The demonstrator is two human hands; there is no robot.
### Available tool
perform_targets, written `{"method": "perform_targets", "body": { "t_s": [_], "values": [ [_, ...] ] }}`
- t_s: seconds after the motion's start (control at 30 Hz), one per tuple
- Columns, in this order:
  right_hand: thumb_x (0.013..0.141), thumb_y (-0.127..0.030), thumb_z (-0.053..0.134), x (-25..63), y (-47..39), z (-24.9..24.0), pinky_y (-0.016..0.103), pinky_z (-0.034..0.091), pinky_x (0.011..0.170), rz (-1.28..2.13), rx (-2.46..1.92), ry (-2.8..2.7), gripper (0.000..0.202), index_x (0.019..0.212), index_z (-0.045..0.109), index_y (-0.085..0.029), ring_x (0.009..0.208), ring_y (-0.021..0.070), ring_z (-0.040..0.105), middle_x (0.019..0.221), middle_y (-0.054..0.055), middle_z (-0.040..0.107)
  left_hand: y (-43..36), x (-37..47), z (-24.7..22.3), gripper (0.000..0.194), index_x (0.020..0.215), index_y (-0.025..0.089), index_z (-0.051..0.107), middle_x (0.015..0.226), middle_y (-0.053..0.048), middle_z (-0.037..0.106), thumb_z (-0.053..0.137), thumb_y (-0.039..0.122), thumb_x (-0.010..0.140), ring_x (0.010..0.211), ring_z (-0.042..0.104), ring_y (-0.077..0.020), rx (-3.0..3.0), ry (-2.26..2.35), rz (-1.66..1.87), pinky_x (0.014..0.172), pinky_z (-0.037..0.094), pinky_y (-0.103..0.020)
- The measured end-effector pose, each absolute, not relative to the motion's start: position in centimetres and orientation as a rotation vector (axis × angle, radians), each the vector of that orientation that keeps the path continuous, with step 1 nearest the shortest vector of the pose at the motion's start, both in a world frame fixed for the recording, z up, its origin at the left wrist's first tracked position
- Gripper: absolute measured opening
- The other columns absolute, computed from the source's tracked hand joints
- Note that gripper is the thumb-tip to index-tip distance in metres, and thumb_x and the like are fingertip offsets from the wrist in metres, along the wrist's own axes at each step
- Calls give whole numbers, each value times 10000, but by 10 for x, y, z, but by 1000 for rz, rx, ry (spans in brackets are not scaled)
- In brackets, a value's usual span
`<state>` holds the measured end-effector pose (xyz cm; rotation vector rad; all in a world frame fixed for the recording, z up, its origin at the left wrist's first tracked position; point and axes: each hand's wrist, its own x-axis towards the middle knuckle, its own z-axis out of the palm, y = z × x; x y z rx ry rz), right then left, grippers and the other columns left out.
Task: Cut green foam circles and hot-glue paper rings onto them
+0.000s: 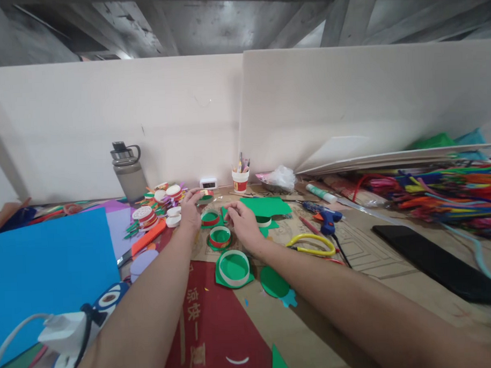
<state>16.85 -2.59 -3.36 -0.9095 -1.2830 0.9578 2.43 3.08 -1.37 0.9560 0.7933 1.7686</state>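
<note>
My left hand [192, 207] reaches over the table beside a small red and green ring [206, 194], its fingers bent at the ring's left edge; whether they grip it is unclear. My right hand [239, 219] has its fingertips drawn together just right of another red-rimmed green ring [210, 218]; anything between them is too small to make out. Nearer me lie a red and white ring on green paper [220, 237] and a larger white ring on green paper [234, 268]. Behind my right hand is a green sheet [268, 206].
Yellow-handled scissors [312, 245], a blue glue gun [329, 218] and a black phone-like slab [437, 260] lie right. A bottle [129, 172], orange cutter [145, 241], blue sheet [51, 271] and power plug [63, 332] are left. A pen cup [241, 180] stands at the back.
</note>
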Motion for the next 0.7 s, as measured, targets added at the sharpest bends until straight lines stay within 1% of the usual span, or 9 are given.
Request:
{"method": "perform_targets", "body": {
  "t_s": [0.1,0.23,0.47,0.57,0.7],
  "values": [
    [788,-288,496,168,-25,-36,258,394,551,948,-913,-1264,111,848,549,-210,562,128,488,657,-33,560,32,25,-14,215,753,194,655,699,20,645,746,282,579,624,589,-130,977,803,1762,582,449,-249],
    [772,-284,526,169,-22,-38,267,412,586,931,-926,-1246,154,909,522,-215,598,132,502,690,-40,544,32,23,-13,221,771,200,661,715,23,648,752,290,591,631,590,-128,988,821,1783,570,445,-241],
    [776,-301,545,170,-22,-38,266,415,594,915,-933,-1230,216,963,481,-215,641,137,515,720,-40,523,28,23,6,194,753,182,652,705,-3,666,741,247,593,650,610,-146,1036,770,1799,606,468,-258],
    [791,-317,536,169,-22,-37,265,426,592,919,-921,-1223,265,1024,462,-216,638,132,525,742,-41,529,23,28,11,188,744,172,655,707,-19,677,740,244,592,648,619,-157,1105,714,1697,614,480,-274],
    [810,-348,532,169,-24,-34,266,439,589,934,-898,-1226,330,1104,450,-222,632,131,535,752,-41,539,16,31,8,172,752,166,679,729,-33,690,740,231,604,661,625,-155,1208,692,1464,643,489,-283]
  ]
}}
